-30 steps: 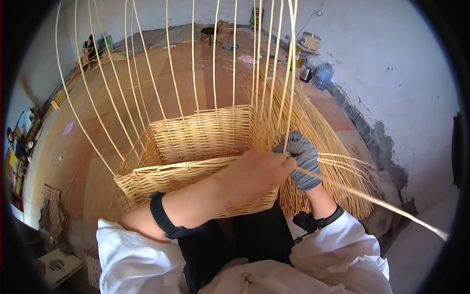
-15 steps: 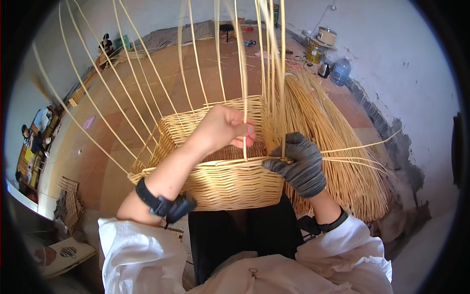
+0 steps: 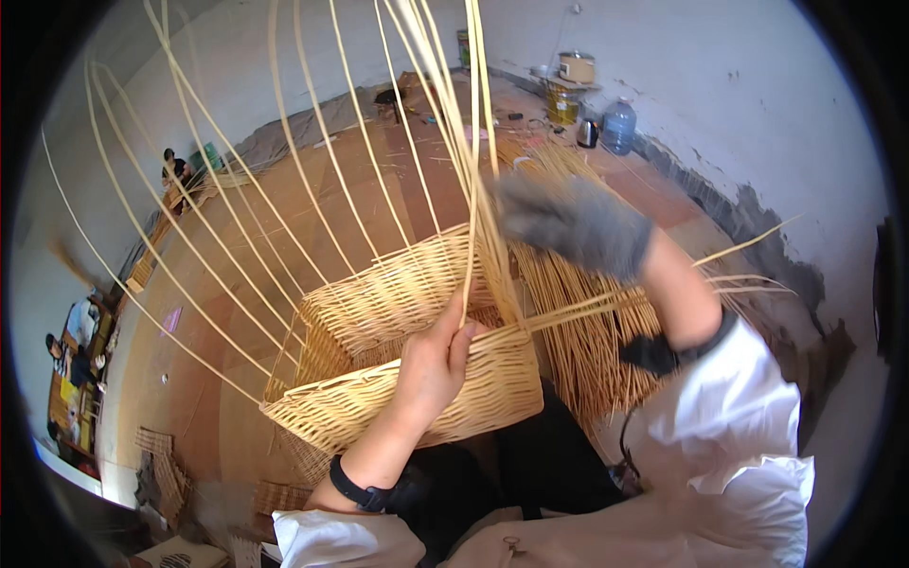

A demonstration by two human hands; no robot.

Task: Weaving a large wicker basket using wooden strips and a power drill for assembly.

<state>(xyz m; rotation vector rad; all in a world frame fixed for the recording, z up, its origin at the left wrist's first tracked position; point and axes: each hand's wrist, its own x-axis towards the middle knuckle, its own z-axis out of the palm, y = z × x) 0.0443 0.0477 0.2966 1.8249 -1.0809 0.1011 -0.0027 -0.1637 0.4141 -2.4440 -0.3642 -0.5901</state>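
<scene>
1. In the head view, on the person's lap, a half-woven rectangular wicker basket (image 3: 407,379) rests tilted, its open side turned up and away, its near wall toward the body.
2. The left hand (image 3: 434,364), bare, with a dark band at the wrist, lies on the basket's near rim; its fingers (image 3: 462,343) curl over the edge and pinch one upright cane (image 3: 471,218) just above the weave.
3. The right hand (image 3: 573,222), in a grey glove and blurred, is raised above and to the right of the basket, closed around a bundle of upright canes (image 3: 445,85) at the basket's right corner.
4. Loose weaving strands (image 3: 606,305) run out sideways from that corner, passing under the right forearm toward the wall.
5. More uprights (image 3: 189,237) fan out from the basket's left and far sides, bending toward the picture's rim.
6. A pile of straight willow rods (image 3: 578,350) lies on the floor just beyond the basket, under the right arm.
7. Farther off, by the wall, stand a blue water bottle (image 3: 618,126), a kettle (image 3: 588,133) and a yellow bucket (image 3: 562,102), well apart from the hands.
8. Other people (image 3: 74,355) sit at the far left edge; flat woven pieces (image 3: 161,464) lie on the floor at lower left.
</scene>
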